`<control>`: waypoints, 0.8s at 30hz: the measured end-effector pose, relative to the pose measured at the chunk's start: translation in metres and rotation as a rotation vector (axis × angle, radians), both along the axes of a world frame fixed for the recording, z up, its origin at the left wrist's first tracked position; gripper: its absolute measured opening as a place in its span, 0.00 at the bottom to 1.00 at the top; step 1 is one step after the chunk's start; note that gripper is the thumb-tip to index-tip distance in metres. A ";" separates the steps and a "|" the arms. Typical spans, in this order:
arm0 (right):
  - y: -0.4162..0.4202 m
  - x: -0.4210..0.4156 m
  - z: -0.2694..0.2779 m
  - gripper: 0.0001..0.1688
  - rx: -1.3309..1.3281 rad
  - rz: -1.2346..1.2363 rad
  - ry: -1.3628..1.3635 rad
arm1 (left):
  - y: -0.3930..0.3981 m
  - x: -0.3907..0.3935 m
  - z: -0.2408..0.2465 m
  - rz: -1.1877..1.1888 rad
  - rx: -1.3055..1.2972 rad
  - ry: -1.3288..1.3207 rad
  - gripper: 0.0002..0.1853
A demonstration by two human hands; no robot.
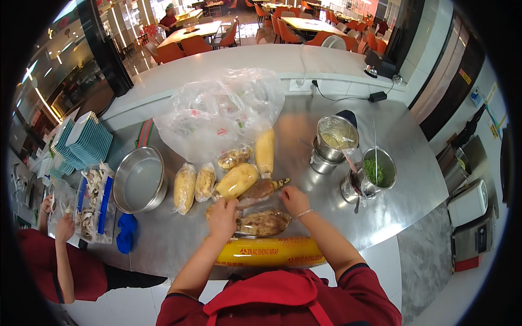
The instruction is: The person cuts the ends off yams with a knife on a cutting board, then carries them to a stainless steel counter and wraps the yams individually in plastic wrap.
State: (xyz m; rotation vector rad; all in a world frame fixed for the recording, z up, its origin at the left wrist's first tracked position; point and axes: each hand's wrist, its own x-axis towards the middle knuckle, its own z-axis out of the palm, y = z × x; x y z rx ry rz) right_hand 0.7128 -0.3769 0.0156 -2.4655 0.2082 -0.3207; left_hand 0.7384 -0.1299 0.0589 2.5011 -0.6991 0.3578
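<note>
Lotus root sections lie on the steel table, several of them in clear film. My left hand point(223, 220) is at the left end of a brown wrapped lotus root point(264, 223), fingers bent; its grip cannot be made out. Just above that piece is a darker lotus root point(261, 192) with a pointed tip. Beside this tip is my right hand point(295, 201), fingers curled, slightly blurred. A yellow roll of plastic wrap point(269, 251) lies nearest my body. Farther up are a pale lotus root point(237, 180), a long pale one point(265, 154) and wrapped pieces point(184, 189) to the left.
A large clear plastic bag point(220, 110) lies behind the roots. Left are a steel basin point(160, 179), a blue cloth point(126, 233), stacked teal trays point(89, 140) and a co-worker's hands point(64, 228) at a bag of pale strips. Right stand steel pots point(346, 150), one with chopped greens point(373, 170).
</note>
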 end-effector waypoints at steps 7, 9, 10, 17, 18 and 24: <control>-0.011 -0.015 -0.034 0.08 -0.094 0.301 0.142 | 0.005 -0.012 -0.012 -0.209 0.079 -0.076 0.04; -0.011 -0.021 -0.042 0.10 -0.067 0.350 0.179 | 0.002 -0.015 -0.015 -0.195 0.149 -0.115 0.06; -0.009 -0.024 -0.040 0.10 -0.008 0.344 0.173 | 0.003 -0.018 -0.015 -0.180 0.192 -0.118 0.08; 0.031 -0.056 0.026 0.41 -0.181 0.465 0.252 | 0.006 -0.028 -0.018 -0.185 0.228 -0.049 0.13; 0.039 -0.060 0.037 0.44 -0.219 0.482 0.293 | 0.006 -0.028 -0.020 -0.187 0.224 -0.080 0.13; 0.034 -0.053 0.013 0.48 -0.160 0.505 0.202 | -0.001 -0.037 -0.019 -0.216 0.319 -0.047 0.28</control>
